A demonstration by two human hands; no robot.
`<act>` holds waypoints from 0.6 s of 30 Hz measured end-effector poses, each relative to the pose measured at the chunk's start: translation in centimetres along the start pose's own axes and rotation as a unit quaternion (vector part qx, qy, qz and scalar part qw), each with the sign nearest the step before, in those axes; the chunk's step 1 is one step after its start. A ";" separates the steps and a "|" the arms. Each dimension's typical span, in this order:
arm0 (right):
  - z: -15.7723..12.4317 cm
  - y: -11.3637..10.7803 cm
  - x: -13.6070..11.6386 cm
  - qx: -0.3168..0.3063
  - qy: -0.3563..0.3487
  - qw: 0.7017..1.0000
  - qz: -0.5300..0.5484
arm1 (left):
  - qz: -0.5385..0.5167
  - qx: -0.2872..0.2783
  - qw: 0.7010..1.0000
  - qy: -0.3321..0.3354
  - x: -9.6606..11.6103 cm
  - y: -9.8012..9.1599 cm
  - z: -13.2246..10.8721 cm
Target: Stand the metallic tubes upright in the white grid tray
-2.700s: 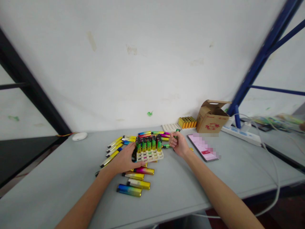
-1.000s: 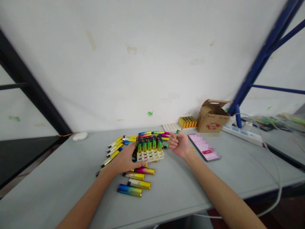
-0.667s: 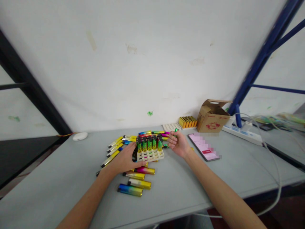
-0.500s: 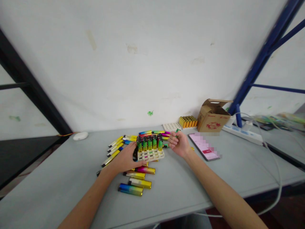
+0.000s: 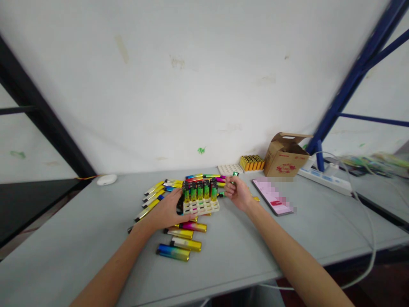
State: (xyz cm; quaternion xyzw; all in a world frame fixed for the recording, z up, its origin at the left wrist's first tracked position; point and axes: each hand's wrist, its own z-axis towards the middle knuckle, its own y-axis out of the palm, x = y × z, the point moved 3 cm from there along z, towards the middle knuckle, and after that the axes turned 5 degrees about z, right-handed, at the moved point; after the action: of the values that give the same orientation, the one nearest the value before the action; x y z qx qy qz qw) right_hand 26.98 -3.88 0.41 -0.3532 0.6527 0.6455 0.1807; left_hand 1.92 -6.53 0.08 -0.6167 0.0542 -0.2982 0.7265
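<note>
My left hand (image 5: 168, 211) grips the left side of a white holed tray (image 5: 206, 207), its thumb along the near edge. Green-and-yellow lighters (image 5: 200, 192) stand upright in the tray's back rows; the front holes hold none. To the right of the tray, my right hand (image 5: 239, 194) is raised with its fingers curled around a small green lighter (image 5: 235, 174). Only the lighter's top end shows above the fingers. Several loose lighters (image 5: 174, 252) in metallic yellow, blue and pink lie around the tray, some hidden behind it and my left hand.
By the wall stand a second white holed tray (image 5: 229, 169), a block of orange-yellow lighters (image 5: 252, 163) and an open cardboard box (image 5: 284, 160). A phone (image 5: 271, 196) lies to the right, near a power strip (image 5: 326, 181). A white case (image 5: 107, 180) sits at the left back.
My right hand has turned slightly, and more of the green lighter shows above its fingers. The left hand keeps its hold on the tray. The whole view has shifted a little.
</note>
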 end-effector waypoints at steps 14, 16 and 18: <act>-0.3 0.3 -0.3 -0.040 0.033 0.998 -0.035 | -0.005 -0.004 1.000 0.001 0.1 0.0 0.0; -0.3 0.3 -0.1 -0.037 0.040 0.998 -0.036 | -0.011 0.000 1.000 0.003 0.0 0.0 -0.1; -0.3 0.4 0.1 -0.032 0.044 0.998 -0.034 | -0.014 0.002 1.000 0.008 -0.1 0.1 -0.1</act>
State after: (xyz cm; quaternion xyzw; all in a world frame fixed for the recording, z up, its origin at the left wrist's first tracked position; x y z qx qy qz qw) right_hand 26.74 -4.18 0.68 -0.4086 0.6266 0.6434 0.1625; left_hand 1.87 -6.56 -0.02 -0.6136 0.0510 -0.3131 0.7231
